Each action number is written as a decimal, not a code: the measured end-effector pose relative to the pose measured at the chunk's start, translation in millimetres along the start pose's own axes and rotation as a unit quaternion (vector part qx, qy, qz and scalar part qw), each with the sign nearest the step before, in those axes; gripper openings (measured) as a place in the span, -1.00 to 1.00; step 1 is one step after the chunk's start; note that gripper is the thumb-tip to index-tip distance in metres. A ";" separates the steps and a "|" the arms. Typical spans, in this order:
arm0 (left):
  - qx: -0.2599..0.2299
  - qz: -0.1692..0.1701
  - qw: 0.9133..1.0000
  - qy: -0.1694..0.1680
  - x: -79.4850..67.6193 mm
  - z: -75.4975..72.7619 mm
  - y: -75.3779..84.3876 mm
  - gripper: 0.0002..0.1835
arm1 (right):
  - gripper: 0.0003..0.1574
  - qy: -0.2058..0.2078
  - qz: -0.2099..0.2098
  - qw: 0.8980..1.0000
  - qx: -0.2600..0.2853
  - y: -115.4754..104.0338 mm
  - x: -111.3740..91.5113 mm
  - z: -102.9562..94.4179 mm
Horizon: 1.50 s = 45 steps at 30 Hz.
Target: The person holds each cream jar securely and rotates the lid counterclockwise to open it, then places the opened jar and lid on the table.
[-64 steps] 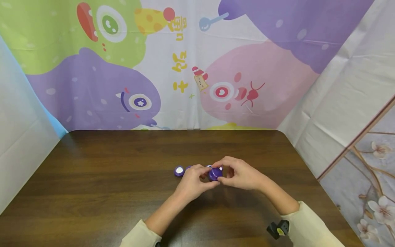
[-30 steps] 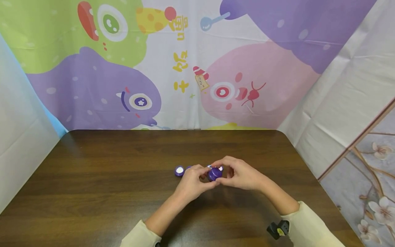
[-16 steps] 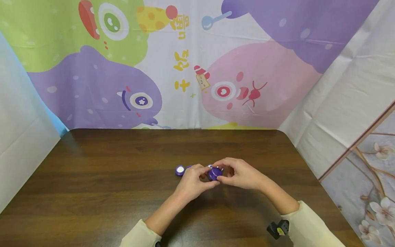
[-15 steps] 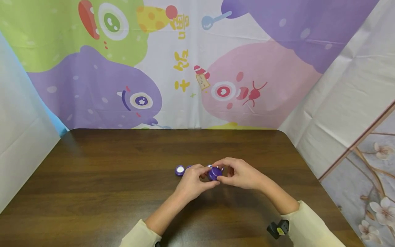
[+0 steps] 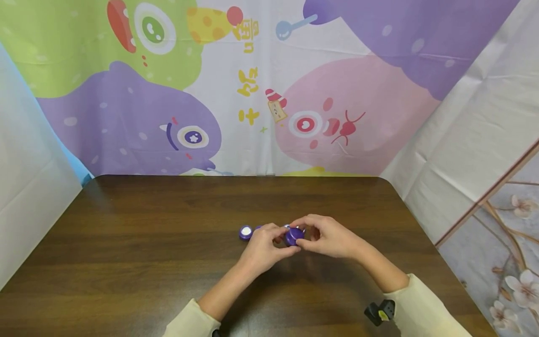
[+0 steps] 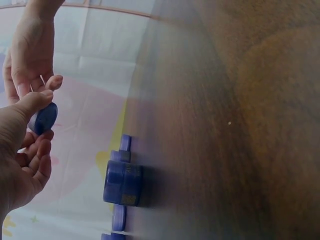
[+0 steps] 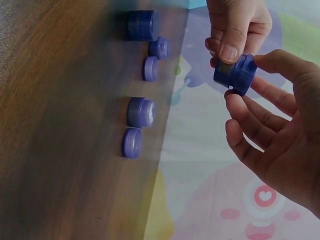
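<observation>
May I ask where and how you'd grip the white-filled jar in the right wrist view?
Probably pinch the white-filled jar by its round wall, coming from above: it stands upright, white contents uncovered on top, with a purple ring close beside it.

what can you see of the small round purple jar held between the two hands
The small round purple jar looks like glossy plastic: two stepped sections with a seam between them, and a gold-toned patch on the lower one. It is tilted, held clear above the brown wood-grain table. The bare left hand grips the lower section, the bare right hand the upper. Its inside is not visible.
</observation>
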State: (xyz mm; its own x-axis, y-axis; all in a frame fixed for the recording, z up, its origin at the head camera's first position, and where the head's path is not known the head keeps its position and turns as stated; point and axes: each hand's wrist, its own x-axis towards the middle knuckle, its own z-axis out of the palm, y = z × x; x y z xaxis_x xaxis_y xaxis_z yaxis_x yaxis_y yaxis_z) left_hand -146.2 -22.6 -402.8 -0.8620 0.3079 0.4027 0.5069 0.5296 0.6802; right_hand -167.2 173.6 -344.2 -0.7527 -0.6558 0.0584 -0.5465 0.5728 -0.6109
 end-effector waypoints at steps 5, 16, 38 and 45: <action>0.004 -0.001 1.000 0.001 0.2 -1.0 0.4 -0.63 | -0.47 0.007 0.001 1.000 0.001 -1.4 -0.6 -0.9; 0.002 0.003 1.000 -0.001 0.0 -0.9 0.9 -0.62 | -0.52 -0.001 0.001 1.000 0.002 -0.1 -0.7 -1.1; 0.004 0.004 1.000 -0.003 -1.9 -2.1 1.9 -0.63 | -0.47 0.006 -0.003 1.000 0.000 -4.3 -0.7 -1.4; 0.002 0.005 1.000 -0.004 -1.6 -2.5 2.5 -0.66 | -0.56 0.003 0.002 1.000 0.001 -2.6 0.0 -2.0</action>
State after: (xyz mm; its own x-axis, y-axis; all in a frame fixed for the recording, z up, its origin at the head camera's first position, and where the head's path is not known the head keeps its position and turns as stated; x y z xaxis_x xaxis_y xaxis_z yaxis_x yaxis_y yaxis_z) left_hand -143.5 -23.6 -400.2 -0.8569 0.3189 0.4050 0.5154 0.5289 0.6742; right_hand -166.5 173.1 -341.0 -0.7577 -0.6497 0.0608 -0.5418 0.5745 -0.6135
